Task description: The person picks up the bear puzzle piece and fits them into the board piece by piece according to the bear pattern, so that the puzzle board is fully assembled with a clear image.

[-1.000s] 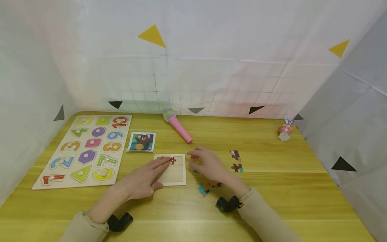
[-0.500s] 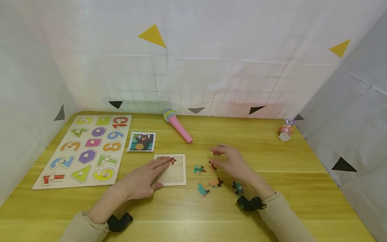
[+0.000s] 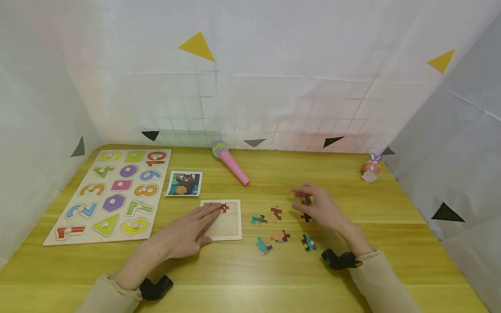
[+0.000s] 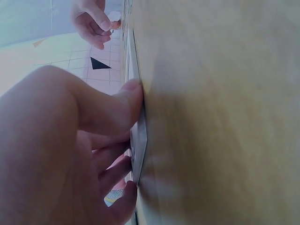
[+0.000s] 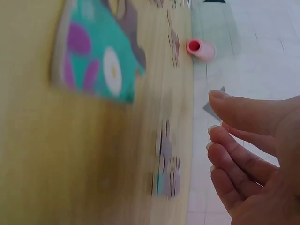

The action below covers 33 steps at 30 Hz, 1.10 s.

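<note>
My left hand (image 3: 182, 234) rests on a small wooden puzzle tray (image 3: 235, 238), fingers stretched over its upper left part. Its thumb touches the tray's near edge in the left wrist view. A dark red jigsaw piece (image 3: 224, 208) shows at the fingertips inside the tray; the fingers hide what lies left of it. My right hand (image 3: 322, 208) hovers over two brown jigsaw pieces (image 3: 306, 201) and partly covers them. Nothing is between its loosely bent fingers in the right wrist view. Nearby lies a teal piece with purple spots (image 5: 101, 56).
Several loose jigsaw pieces (image 3: 280, 236) lie between tray and right hand. A bear picture card (image 3: 184, 183) lies behind the tray. On the left is a number-and-shape board (image 3: 117, 169). A pink toy microphone (image 3: 232, 166) lies behind; a bunny figure (image 3: 370, 168) stands far right.
My right hand has moved right, away from beside the tray, past the loose jigsaw pieces to the two brown ones. My left hand has stayed on the tray.
</note>
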{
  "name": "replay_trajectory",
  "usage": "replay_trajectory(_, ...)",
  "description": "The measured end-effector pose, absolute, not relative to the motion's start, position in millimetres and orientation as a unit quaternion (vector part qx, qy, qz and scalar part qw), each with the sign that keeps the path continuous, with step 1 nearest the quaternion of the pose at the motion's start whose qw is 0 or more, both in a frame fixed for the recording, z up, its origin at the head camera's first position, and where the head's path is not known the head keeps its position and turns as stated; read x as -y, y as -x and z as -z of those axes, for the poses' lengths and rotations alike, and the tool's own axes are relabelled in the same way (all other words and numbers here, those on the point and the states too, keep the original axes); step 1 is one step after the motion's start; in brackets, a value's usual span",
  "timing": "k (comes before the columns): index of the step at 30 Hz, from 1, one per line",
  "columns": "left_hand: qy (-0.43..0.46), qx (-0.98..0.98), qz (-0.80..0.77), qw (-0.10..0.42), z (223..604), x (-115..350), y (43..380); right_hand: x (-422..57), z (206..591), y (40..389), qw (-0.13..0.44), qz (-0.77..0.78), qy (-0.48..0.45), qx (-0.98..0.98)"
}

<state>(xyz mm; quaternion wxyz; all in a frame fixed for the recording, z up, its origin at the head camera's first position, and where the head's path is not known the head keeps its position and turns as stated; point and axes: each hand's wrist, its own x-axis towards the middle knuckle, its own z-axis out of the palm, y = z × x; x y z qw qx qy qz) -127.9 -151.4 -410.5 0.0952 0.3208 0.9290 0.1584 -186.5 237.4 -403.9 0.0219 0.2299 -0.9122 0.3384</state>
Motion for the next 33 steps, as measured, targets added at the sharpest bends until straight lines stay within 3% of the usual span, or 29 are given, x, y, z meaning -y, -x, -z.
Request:
replay_trajectory(15, -0.315, -0.930, -0.164, 0.098, 410.9, 151.7, 127.7, -266.7, 408.4, 195.2, 0.001, -0.341, -0.155, 0.927)
replay_trajectory(33, -0.315, -0.928, -0.171, 0.102, 409.5, 150.6, 126.9, -281.4, 415.1, 199.1, 0.004, -0.309, -0.179, 0.934)
